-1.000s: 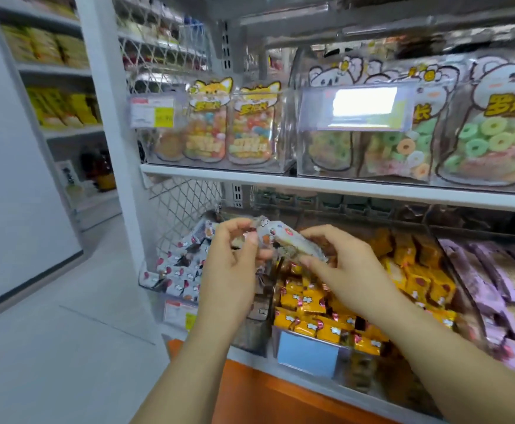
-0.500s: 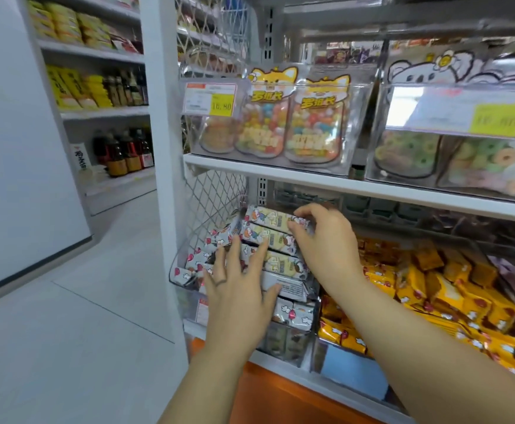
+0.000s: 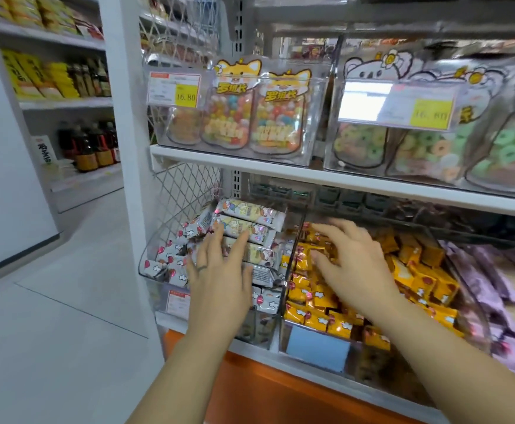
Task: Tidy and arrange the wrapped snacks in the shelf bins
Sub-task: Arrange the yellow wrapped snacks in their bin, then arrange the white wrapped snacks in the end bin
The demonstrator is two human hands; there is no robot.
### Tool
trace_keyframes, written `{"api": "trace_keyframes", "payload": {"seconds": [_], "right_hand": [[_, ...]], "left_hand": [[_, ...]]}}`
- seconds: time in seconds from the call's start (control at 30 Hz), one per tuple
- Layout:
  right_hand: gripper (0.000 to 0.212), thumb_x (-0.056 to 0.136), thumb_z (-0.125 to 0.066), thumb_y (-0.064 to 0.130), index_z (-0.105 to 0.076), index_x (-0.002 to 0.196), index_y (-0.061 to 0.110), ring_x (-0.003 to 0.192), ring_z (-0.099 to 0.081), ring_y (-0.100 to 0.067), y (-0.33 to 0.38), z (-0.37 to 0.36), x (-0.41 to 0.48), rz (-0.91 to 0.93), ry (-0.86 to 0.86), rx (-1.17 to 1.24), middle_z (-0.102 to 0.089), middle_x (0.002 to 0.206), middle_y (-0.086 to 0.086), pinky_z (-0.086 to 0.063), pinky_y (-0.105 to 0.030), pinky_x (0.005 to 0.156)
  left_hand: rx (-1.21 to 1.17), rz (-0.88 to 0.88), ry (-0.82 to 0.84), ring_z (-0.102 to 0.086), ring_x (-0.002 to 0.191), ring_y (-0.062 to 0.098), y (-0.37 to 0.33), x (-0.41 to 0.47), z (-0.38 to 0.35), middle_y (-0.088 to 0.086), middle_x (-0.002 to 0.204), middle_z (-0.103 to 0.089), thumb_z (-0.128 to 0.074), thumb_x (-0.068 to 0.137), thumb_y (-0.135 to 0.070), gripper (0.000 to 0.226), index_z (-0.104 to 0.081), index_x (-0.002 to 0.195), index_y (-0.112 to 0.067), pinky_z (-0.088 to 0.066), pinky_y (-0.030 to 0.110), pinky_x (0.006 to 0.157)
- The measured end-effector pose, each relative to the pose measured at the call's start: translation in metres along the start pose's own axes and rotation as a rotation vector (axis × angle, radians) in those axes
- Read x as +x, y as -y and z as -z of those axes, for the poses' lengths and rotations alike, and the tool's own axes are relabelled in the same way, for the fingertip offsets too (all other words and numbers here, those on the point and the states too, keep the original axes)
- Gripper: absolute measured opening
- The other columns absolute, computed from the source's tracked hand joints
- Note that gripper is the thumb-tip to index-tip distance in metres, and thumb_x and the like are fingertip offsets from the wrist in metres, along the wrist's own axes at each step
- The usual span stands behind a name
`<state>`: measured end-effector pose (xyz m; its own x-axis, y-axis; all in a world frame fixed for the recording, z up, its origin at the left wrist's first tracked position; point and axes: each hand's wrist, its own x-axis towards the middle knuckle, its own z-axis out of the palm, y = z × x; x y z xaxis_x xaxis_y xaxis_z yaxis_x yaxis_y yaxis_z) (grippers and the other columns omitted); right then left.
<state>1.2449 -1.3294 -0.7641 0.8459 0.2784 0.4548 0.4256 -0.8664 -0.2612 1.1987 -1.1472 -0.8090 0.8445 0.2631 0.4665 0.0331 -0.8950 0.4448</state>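
So the left hand [image 3: 219,280] is laid flat with its fingers straight and spread, pressed against the front of a neat stack of white wrapped bars [image 3: 251,223] that's piled up in the clear left bin [image 3: 150,261] on the lower shelf. More small white-and-red packets [image 3: 170,258] are heaped loosely beside and under that stack in the same bin. The right hand [image 3: 354,264] is spread over the yellow snack packs [image 3: 320,301] in the middle bin [image 3: 281,332]. Its fingers are loosely bent and touch the top of the pile, and nothing is seen gripped, though it's a bit blurry there. A blue label [image 3: 317,347] is stuck on that bin's front. Purple wrapped snacks [image 3: 501,276] are piled in the next bin over to the right. Up on the white shelf [image 3: 280,171] above, clear boxes are filled with candy bags [image 3: 250,117] with cartoon animals printed on them and bags of ring gummies [image 3: 427,148], each box with a yellow-cornered price tag [image 3: 173,88]. Dark bottles [image 3: 91,145] are lined up on another shelf off to the left.
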Motion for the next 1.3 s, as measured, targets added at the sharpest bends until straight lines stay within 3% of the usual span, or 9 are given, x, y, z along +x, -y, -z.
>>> {"api": "trace_keyframes", "payload": {"seconds": [0.13,0.27,0.4,0.5,0.57,0.7,0.97,1.07,1.3], "right_hand": [[0.049,0.088,-0.057,0.041,-0.048,0.134,0.028,0.121,-0.042,-0.033,-0.058,0.022,-0.004,-0.244,-0.015,-0.167,-0.052,0.129,-0.011,-0.036,-0.042,0.1],[0.056,0.079,-0.065,0.044,-0.05,0.131,0.029,0.122,-0.042,-0.037,-0.097,0.023,-0.003,-0.315,0.027,-0.116,-0.052,0.129,-0.014,-0.038,-0.042,0.099],[0.061,0.074,-0.065,0.055,-0.049,0.128,0.03,0.121,-0.041,-0.038,-0.11,0.017,-0.001,-0.322,0.081,-0.097,-0.05,0.126,-0.014,-0.038,-0.039,0.098],[0.067,0.07,-0.062,0.066,-0.047,0.128,0.035,0.121,-0.042,-0.038,-0.118,0.021,0.0,-0.357,0.157,-0.093,-0.053,0.126,-0.013,-0.041,-0.04,0.096],[0.068,0.07,-0.061,0.068,-0.048,0.127,0.035,0.122,-0.043,-0.035,-0.121,0.024,-0.002,-0.349,0.181,-0.071,-0.054,0.128,-0.011,-0.042,-0.039,0.097],[0.068,0.074,-0.063,0.062,-0.045,0.133,0.032,0.122,-0.048,-0.025,-0.125,0.042,-0.006,-0.189,0.248,-0.035,-0.054,0.132,0.001,-0.042,-0.035,0.098],[0.09,0.068,-0.069,0.06,-0.022,0.141,0.041,0.126,-0.038,-0.024,-0.152,0.058,-0.024,-0.054,0.321,-0.222,-0.038,0.142,0.003,-0.033,-0.034,0.102],[0.09,0.069,-0.07,0.058,-0.019,0.142,0.042,0.125,-0.039,-0.022,-0.152,0.06,-0.023,-0.03,0.311,-0.217,-0.035,0.144,0.004,-0.032,-0.033,0.102],[0.097,0.07,-0.074,0.044,-0.011,0.144,0.043,0.131,-0.034,-0.026,-0.149,0.056,-0.024,0.023,0.351,-0.291,-0.027,0.15,0.006,-0.024,-0.039,0.11]], "left_hand": [[-0.102,-0.13,-0.132,-0.035,0.128,0.028,-0.018,-0.004,-0.007,0.005,0.141,-0.043,-0.06,0.086,-0.007,0.04,-0.061,0.123,-0.023,-0.035,0.057,0.104],[-0.167,-0.273,-0.056,-0.049,0.116,0.022,-0.045,-0.007,-0.016,-0.003,0.126,-0.054,-0.057,0.087,-0.004,0.033,-0.066,0.113,-0.023,-0.045,0.041,0.094],[-0.233,-0.379,-0.004,-0.06,0.096,0.016,-0.076,0.002,-0.025,-0.005,0.113,-0.061,-0.053,0.092,-0.007,0.027,-0.067,0.11,-0.021,-0.052,0.035,0.078],[-0.297,-0.393,0.012,-0.057,0.101,0.011,-0.101,0.017,-0.035,-0.007,0.116,-0.06,-0.049,0.095,-0.013,0.027,-0.064,0.115,-0.022,-0.045,0.025,0.086],[-0.303,-0.385,0.132,-0.052,0.113,0.012,-0.117,0.029,-0.048,-0.005,0.126,-0.053,-0.049,0.096,-0.021,0.033,-0.055,0.128,-0.025,-0.038,0.021,0.092],[-0.135,-0.34,0.537,-0.031,0.137,0.027,-0.145,0.046,-0.077,0.006,0.15,-0.027,-0.055,0.093,-0.032,0.065,-0.021,0.147,-0.037,-0.035,0.039,0.109],[-0.042,-0.393,0.713,-0.028,0.139,0.033,-0.167,0.061,-0.091,0.005,0.158,-0.002,-0.063,0.084,-0.011,0.099,0.005,0.145,-0.05,-0.038,0.039,0.108],[0.031,-0.465,0.715,-0.026,0.139,0.036,-0.174,0.068,-0.094,0.001,0.158,0.008,-0.064,0.081,-0.008,0.1,-0.001,0.145,-0.051,-0.04,0.038,0.106],[-0.017,-0.453,0.693,-0.043,0.126,0.027,-0.167,0.076,-0.099,0.002,0.149,-0.025,-0.072,0.076,-0.01,0.087,-0.026,0.144,-0.038,-0.047,0.03,0.095]]}}
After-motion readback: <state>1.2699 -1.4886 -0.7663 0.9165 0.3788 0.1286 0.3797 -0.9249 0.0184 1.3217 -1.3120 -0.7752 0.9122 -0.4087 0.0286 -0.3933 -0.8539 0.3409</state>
